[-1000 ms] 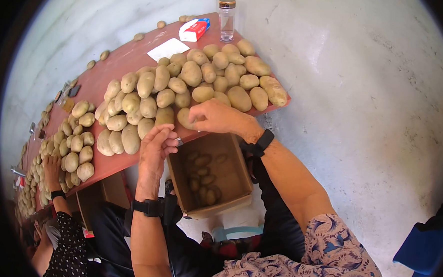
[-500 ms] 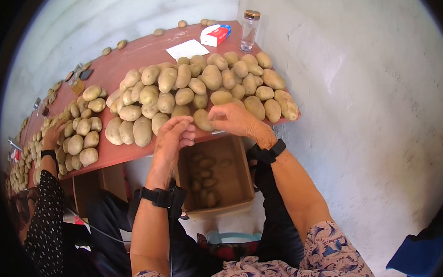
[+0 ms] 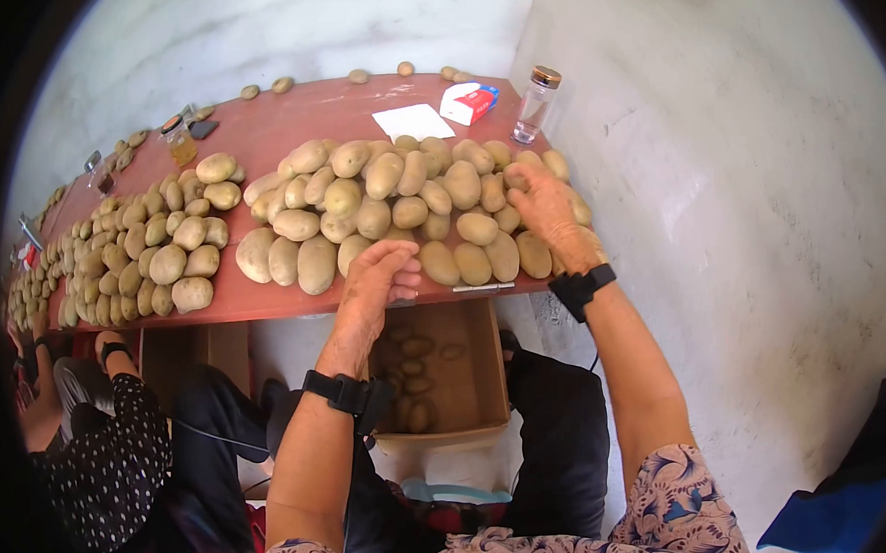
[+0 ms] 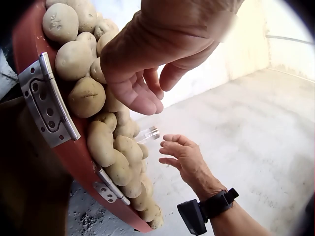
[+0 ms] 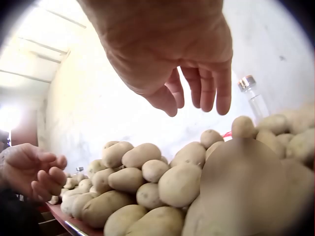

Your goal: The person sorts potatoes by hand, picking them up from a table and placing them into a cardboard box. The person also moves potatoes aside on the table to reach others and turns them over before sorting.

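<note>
A large heap of potatoes (image 3: pixel 342 198) covers the near right part of the red table (image 3: pixel 322 105). My right hand (image 3: pixel 548 214) hangs over the heap's right end, fingers spread and pointing down. In the right wrist view there is air between those fingertips and the potatoes (image 5: pixel 180 185), and nothing in the hand. My left hand (image 3: pixel 375 283) hovers by the table's front edge, its fingers loosely bent. The left wrist view shows that hand (image 4: pixel 162 54) without anything in its grasp, close beside potatoes (image 4: pixel 86 97) at the edge.
Below the edge stands an open cardboard box (image 3: pixel 490 424) with several potatoes inside. Behind the heap are a white sheet (image 3: pixel 413 123), a tissue pack (image 3: pixel 469 103) and a clear bottle (image 3: pixel 535 106). Another person in a dotted sleeve (image 3: pixel 128 460) sits left, beside a second potato heap (image 3: pixel 154 251).
My right hand has moved from the front edge up and right over the heap. My left hand stays near the edge. The neighbour's hand has drawn back from its heap. The head view has shifted.
</note>
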Tool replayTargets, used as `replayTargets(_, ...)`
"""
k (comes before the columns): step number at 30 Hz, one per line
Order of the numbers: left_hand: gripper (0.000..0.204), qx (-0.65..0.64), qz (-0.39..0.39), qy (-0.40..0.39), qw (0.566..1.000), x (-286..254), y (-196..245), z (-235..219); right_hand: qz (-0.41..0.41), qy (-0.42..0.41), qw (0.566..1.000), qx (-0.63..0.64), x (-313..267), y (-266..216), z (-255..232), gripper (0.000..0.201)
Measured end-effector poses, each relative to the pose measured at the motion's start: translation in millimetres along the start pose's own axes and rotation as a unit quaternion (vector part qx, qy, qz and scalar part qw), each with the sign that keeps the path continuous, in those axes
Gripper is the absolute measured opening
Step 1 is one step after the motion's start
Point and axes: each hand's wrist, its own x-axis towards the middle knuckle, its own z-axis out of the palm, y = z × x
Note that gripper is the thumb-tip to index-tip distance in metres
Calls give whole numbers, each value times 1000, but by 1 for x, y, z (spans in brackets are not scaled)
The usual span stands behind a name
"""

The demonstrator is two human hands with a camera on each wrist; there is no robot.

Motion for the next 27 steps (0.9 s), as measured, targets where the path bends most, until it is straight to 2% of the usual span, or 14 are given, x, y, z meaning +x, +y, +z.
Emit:
replayTargets(1, 20, 2, 1, 1, 1000, 0, 1, -1, -3, -2, 1000, -1, 6, 5, -3, 28)
replayTargets(3, 19, -4, 4, 0, 1000, 2, 3, -6, -54, 77, 995, -41, 17, 19, -1, 41)
replayTargets(4, 17, -6, 6, -3, 1000, 3, 4, -8, -56, 77, 995, -40, 20, 26, 1, 41)
replayTargets(6, 18, -9, 12, -2, 1000, 1, 7, -12, -60, 9, 995, -83, 25, 32, 7, 51)
replayTargets(7, 18, -13, 14, -1, 1000, 0, 8, -11, -64, 7, 995, -80, 26, 37, 10, 51)
replayTargets(9, 18, -16, 13, 6, 1000, -1, 10, -13, -30, -16, 994, -102, 27, 44, 21, 56)
replayTargets(13, 18, -13, 5, 11, 1000, -4, 13, -18, -54, 35, 990, -128, 27, 70, 58, 53)
replayTargets(14, 18, -11, -1, 15, 1000, -2, 13, -19, -15, -18, 995, -95, 31, 67, 54, 54)
replayTargets(17, 19, 5, -18, 26, 1000, -1, 11, -21, 62, -100, 992, -53, 34, 66, 55, 56)
replayTargets(20, 21, 8, 14, 10, 1000, -3, 9, -28, -2, -1, 995, -95, 23, 58, 48, 56)
replayTargets(21, 22, 9, 22, 5, 1000, -3, 8, -30, 11, -12, 995, -99, 19, 60, 47, 56)
replayTargets(23, 24, 10, 28, -14, 999, -2, 8, -34, -46, 58, 996, -47, 4, 66, 42, 56)
replayTargets(27, 26, 44, 23, 0, 999, 6, 4, -46, -34, 53, 997, -51, -37, 76, 26, 54)
